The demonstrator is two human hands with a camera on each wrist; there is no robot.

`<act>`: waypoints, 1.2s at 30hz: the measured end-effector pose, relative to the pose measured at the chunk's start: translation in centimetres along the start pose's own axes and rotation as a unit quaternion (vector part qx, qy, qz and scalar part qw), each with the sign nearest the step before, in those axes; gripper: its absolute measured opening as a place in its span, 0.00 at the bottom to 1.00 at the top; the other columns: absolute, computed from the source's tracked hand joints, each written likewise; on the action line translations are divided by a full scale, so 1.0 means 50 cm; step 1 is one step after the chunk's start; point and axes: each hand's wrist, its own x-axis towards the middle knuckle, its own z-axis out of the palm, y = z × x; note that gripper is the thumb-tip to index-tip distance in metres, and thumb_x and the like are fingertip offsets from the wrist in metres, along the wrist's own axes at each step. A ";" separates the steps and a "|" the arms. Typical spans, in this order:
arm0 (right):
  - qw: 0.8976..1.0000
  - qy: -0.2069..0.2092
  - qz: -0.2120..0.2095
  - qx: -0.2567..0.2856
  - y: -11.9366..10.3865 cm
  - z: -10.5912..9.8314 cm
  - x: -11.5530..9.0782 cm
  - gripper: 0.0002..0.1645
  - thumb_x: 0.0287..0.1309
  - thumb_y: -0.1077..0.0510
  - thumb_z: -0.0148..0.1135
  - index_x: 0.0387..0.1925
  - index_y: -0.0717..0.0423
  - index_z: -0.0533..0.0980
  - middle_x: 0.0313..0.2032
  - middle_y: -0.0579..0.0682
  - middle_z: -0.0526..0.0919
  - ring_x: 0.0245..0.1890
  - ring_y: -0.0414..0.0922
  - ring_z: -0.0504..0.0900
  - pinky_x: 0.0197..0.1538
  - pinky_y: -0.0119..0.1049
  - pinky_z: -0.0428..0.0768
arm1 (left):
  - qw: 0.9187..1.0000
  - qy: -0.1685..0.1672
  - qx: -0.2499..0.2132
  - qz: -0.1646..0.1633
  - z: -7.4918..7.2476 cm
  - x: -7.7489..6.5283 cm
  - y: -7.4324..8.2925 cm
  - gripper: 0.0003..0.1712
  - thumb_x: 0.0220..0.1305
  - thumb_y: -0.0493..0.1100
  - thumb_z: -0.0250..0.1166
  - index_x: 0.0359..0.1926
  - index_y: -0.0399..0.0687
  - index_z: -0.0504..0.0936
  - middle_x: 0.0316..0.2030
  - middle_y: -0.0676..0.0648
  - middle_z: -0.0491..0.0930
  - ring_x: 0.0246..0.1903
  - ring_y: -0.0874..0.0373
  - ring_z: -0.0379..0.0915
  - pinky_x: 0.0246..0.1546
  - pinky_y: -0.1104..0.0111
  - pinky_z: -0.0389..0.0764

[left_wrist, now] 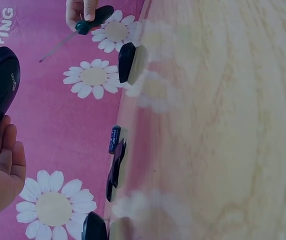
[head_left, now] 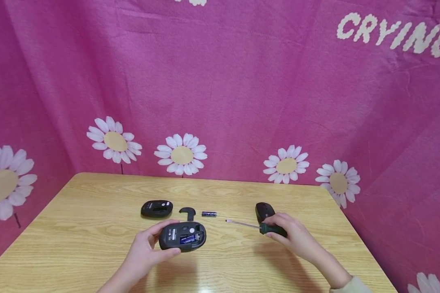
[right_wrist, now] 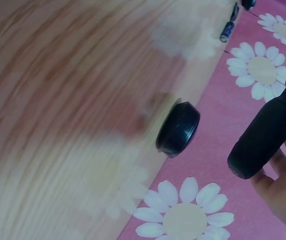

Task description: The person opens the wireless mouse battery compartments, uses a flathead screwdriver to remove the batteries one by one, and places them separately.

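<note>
In the head view my left hand (head_left: 143, 248) grips a black computer mouse (head_left: 172, 240) by its left end, above the table. The mouse's underside faces me, and a blue battery (head_left: 188, 239) sits tilted in its uncovered compartment. My right hand (head_left: 293, 234) holds a screwdriver (head_left: 265, 228) by its dark green handle, the metal shaft pointing left toward the mouse, the tip well apart from it. Behind the held mouse lie a black battery cover (head_left: 190, 214) and a loose blue battery (head_left: 209, 214). The left wrist view shows the held mouse's (left_wrist: 0, 85) smooth top.
Farther left a second black mouse (head_left: 156, 208) lies underside up on the wooden table (head_left: 106, 228). A third mouse (head_left: 264, 210) rests just behind the screwdriver handle. A pink curtain (head_left: 220, 89) with daisies hangs along the table's back edge and both sides.
</note>
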 end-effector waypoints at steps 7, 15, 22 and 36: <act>0.997 -0.035 -0.017 -0.073 0.013 0.012 -0.008 0.18 0.47 0.56 0.72 0.42 0.48 0.77 0.37 0.40 0.80 0.37 0.37 0.79 0.38 0.38 0.81 | 1.000 0.006 0.010 0.005 -0.005 0.001 -0.013 0.35 0.40 0.41 0.78 0.54 0.52 0.78 0.52 0.49 0.80 0.51 0.65 0.73 0.58 0.77 0.64; 0.991 -0.076 -0.021 -0.113 0.020 0.027 -0.014 0.19 0.45 0.54 0.72 0.40 0.47 0.76 0.34 0.41 0.78 0.33 0.38 0.78 0.33 0.37 0.79 | 1.000 0.002 0.022 -0.009 -0.006 -0.002 -0.012 0.35 0.40 0.43 0.78 0.54 0.54 0.78 0.53 0.51 0.79 0.53 0.62 0.72 0.59 0.72 0.64; 0.988 -0.109 -0.013 -0.112 0.026 0.040 -0.020 0.17 0.46 0.54 0.72 0.39 0.46 0.76 0.33 0.38 0.77 0.31 0.38 0.78 0.32 0.36 0.78 | 0.999 -0.002 0.033 -0.026 -0.008 0.000 -0.014 0.35 0.39 0.44 0.79 0.53 0.58 0.79 0.52 0.52 0.79 0.53 0.60 0.72 0.59 0.69 0.65; 0.982 -0.137 0.005 -0.127 0.044 0.046 -0.020 0.16 0.44 0.56 0.73 0.36 0.46 0.75 0.32 0.39 0.77 0.32 0.41 0.79 0.28 0.37 0.77 | 0.999 -0.013 0.043 -0.028 -0.008 -0.001 -0.010 0.35 0.38 0.45 0.79 0.53 0.59 0.79 0.51 0.53 0.80 0.54 0.59 0.72 0.60 0.66 0.65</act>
